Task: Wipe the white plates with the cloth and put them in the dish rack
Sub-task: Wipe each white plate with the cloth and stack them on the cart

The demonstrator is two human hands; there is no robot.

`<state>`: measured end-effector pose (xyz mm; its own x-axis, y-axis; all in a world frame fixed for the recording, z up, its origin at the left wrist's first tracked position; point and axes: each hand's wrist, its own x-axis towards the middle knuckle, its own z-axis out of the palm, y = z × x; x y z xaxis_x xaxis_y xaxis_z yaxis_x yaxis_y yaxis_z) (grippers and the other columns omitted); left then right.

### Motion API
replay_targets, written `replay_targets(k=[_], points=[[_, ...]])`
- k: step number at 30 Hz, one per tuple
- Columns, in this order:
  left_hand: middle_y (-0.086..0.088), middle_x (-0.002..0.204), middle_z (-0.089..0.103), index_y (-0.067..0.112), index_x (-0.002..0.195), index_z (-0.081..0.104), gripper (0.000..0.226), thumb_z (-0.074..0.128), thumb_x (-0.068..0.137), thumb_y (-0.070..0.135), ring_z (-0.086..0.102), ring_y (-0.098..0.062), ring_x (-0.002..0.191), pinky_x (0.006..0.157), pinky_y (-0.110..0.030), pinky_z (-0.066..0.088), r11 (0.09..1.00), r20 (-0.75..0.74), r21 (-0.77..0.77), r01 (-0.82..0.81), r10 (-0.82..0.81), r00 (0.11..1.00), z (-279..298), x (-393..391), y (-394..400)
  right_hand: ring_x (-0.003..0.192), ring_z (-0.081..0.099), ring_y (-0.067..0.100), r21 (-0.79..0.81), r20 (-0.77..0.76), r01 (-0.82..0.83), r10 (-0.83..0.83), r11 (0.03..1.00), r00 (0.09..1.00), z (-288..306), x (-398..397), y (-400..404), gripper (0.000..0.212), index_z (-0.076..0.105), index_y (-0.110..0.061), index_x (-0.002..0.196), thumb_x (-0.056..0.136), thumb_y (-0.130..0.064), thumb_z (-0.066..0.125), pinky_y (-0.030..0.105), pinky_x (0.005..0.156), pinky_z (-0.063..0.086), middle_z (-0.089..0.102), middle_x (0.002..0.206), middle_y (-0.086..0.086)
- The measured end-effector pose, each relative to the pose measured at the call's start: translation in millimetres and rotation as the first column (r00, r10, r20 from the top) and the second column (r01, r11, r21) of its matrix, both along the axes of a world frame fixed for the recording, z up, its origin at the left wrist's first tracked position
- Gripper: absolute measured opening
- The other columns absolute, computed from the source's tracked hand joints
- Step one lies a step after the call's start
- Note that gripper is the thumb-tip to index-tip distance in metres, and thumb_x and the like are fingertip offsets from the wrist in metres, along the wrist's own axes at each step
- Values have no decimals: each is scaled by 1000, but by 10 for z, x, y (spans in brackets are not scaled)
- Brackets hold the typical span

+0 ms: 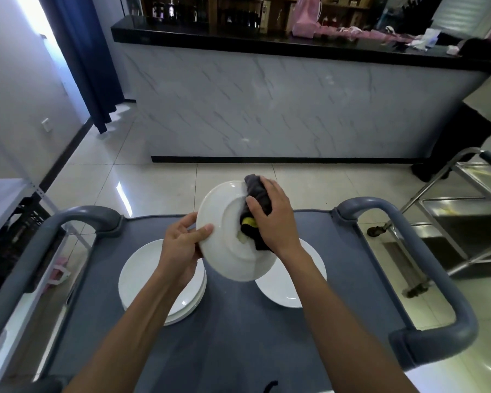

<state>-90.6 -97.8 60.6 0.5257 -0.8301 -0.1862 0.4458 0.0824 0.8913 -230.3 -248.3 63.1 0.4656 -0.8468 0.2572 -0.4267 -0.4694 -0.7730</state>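
My left hand [182, 245] grips the left rim of a white plate [227, 236], held tilted in the air above the grey cart top [238, 336]. Its underside with the foot ring faces me. My right hand [272, 217] holds a bunched dark grey cloth [257, 194] with a yellow patch and presses it against the plate's right side. A stack of white plates [142, 279] lies on the cart at the left. A single white plate [284, 290] lies at the right, partly hidden by my right forearm. No dish rack is visible.
The cart has grey handle bars at the left [40, 245] and right [437, 265]. A steel trolley [451, 222] stands on the tiled floor to the right. A marble-fronted counter [295, 103] with a black top runs ahead. A person [482, 109] stands at its right end.
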Motion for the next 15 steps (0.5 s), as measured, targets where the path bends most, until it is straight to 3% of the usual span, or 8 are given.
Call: replay_targets(k=[3,7,10,15], points=[[-13,102,75,7,120,67,32,64,89,1,71,-24,81,59,-32,57,1000,-51,0,-13,13,999,-33,35,13,142,36,14,24,26,35,-35,999,999,-86,-109,92,64,41,-25,152,94,-43,64,33,120,29,40,156,-4],[-10,98,76,8,117,68,29,63,90,0,71,-22,78,58,-30,57,1000,-69,-5,-1,1,998,-69,42,8,132,47,13,67,168,195,-203,979,965,-160,-201,228,57,49,-23,145,92,-29,68,33,114,38,51,146,-5],[-11,101,75,8,120,68,31,63,90,2,71,-22,80,60,-30,57,1000,-73,-2,14,-14,997,-77,46,-10,124,52,7,180,261,270,-311,946,914,-194,-295,294,52,53,-30,141,91,-26,67,27,108,42,58,138,-11],[-10,103,75,9,122,67,31,60,93,1,71,-20,82,62,-30,57,1000,-81,-11,7,-7,997,-90,51,-89,109,59,-5,281,280,322,-398,904,873,-248,-488,302,46,56,-38,137,92,-30,66,0,84,41,66,125,-15]])
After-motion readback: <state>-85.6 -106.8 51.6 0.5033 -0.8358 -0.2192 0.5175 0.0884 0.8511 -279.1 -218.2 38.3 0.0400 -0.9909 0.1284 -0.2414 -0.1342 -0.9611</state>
